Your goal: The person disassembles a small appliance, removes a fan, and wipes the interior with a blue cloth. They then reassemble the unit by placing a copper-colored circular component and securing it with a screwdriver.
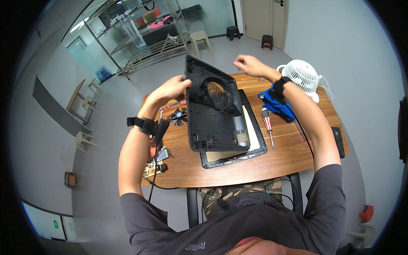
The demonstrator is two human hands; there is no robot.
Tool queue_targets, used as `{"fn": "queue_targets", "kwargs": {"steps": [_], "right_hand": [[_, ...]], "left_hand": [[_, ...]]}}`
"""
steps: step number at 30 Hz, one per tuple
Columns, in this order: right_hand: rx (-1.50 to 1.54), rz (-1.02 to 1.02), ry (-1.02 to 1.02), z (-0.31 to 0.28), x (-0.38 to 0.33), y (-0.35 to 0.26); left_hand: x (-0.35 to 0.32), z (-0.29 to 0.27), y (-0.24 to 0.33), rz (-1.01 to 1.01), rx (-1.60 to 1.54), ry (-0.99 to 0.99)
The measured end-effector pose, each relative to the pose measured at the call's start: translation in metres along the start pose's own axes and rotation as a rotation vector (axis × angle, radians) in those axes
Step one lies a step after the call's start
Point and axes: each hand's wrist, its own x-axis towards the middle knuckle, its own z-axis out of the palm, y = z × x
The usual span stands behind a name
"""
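Observation:
My left hand [175,90] grips the left edge of a black plastic housing [214,123], its fingers closed around the rim. The housing is tilted up, showing its ribbed inside with a round fan grille [217,94]. Under it lies a black-framed panel [259,146] with a cream sheet inside, partly hidden. Beyond the housing's far right corner, my right hand [251,67] is raised, apart from it. Its fingers are loosely bent, a little blurred, with nothing visible in them. A red, white and black screwdriver [267,123] lies right of the panel.
A small black fan [177,117] and a circuit board [154,169] with wires lie left on the wooden table [187,176]. At the right are a blue cloth [276,106], a white desk fan [299,74] and a black device [338,142]. A metal rack [144,46] stands behind.

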Motion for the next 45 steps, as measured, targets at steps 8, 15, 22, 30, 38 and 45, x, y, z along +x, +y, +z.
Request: {"fn": "queue_targets", "kwargs": {"steps": [8,15,22,30,38,45], "right_hand": [[0.005,0.254,-0.147,0.054,-0.077,0.027],[-0.184,0.379,-0.3,0.069,-0.12,0.036],[-0.16,0.351,-0.252,0.094,-0.152,0.031],[-0.094,0.368,-0.251,0.089,-0.155,0.008],[-0.272,0.326,-0.232,0.097,-0.161,0.006],[-0.292,0.268,-0.308,0.102,-0.167,0.019]], "left_hand": [[0.008,0.027,-0.076,0.008,-0.318,0.044],[0.019,0.059,-0.139,-0.023,-0.348,0.048],[0.022,0.095,-0.191,0.004,-0.416,0.052],[0.023,0.104,-0.218,-0.033,0.022,0.192],[0.034,0.111,-0.233,0.046,0.256,0.311],[0.028,0.119,-0.215,-0.122,0.235,0.269]]}}
